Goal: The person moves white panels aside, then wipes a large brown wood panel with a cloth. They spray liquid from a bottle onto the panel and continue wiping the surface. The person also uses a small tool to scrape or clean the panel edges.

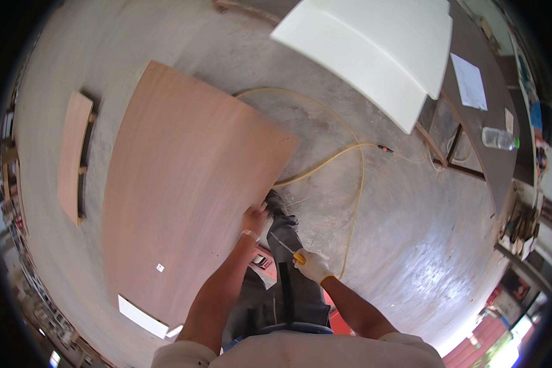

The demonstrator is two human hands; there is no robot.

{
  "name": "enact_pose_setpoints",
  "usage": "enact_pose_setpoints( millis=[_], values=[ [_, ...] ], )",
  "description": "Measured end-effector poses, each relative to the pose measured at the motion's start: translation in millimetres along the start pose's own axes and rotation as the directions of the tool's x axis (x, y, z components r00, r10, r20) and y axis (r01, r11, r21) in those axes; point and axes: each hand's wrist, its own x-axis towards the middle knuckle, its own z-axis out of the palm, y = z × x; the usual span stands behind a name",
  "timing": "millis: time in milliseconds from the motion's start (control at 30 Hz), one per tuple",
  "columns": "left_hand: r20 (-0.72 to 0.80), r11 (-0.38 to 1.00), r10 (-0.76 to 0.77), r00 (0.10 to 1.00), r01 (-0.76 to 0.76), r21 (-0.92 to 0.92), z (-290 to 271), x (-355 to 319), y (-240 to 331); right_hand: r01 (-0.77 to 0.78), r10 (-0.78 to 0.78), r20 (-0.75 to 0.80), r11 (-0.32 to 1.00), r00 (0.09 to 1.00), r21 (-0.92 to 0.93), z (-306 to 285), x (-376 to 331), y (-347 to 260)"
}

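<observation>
A large wood-grain panel (184,178) lies flat at my left, its near right edge running along my legs. At that edge is my left hand (256,219), bare, its fingers blurred, so what they do is unclear. My right hand (314,265), in a whitish glove, is closed around the yellow handle of a screwdriver (300,258). The thin metal shaft points up and left, over my dark trousers. A small white square (160,267) shows on the panel's face, and a white strip (143,316) sits at its near left corner.
A yellow hose (356,202) loops over the concrete floor (423,227). White panels (374,49) rest on a dark table (500,165) with a paper sheet (470,83) and a clear bottle (498,138). A narrower wood piece (73,156) lies far left. Something red (262,260) shows below my left hand.
</observation>
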Motion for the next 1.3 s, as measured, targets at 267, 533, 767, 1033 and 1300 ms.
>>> enact_pose_setpoints(
  millis=[267, 533, 767, 1033, 1300],
  values=[
    [0.063, 0.375, -0.724, 0.687, 0.469, -0.8, -101.2, -178.9, -231.4, 0.353, -0.09, 0.512, 0.823, 0.855, -0.445, 36.8, 57.8, -68.4],
    [0.046, 0.124, -0.722, 0.69, 0.195, -0.973, -120.9, -224.6, -219.7, 0.411, 0.072, 0.718, 0.778, 0.692, -0.475, 167.4, 20.6, -116.0],
    [-0.402, 0.503, -0.806, 0.435, 0.145, -0.852, -120.4, -377.7, -417.6, 0.366, 0.224, 0.601, 0.617, 0.767, -0.697, 334.8, -15.0, -104.7],
    [-0.343, 0.174, -0.859, -0.38, 0.413, -0.894, -258.6, -631.1, -730.7, 0.634, 0.184, 0.653, 0.157, 0.734, -0.757, 541.0, -78.9, -139.3],
    [-0.145, -0.009, -0.818, -0.556, 0.264, -0.965, -412.8, -675.8, -848.7, 0.605, 0.232, 0.607, 0.088, 0.76, -0.791, 622.4, -93.6, -151.1]
  ],
)
